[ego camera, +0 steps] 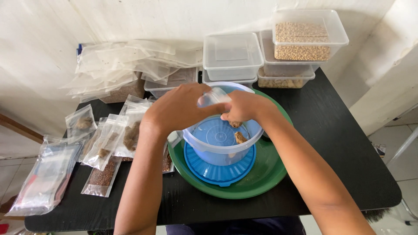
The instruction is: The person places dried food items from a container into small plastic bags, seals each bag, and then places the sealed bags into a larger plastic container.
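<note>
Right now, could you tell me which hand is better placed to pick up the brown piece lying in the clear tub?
Probably the right hand: its fingertips sit just above the brown piece in the clear tub. The left hand is occupied holding a small clear bag.

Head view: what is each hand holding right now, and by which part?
Left hand holds a small clear bag by its top edge. Right hand pinches a brown piece in its fingers.
</note>
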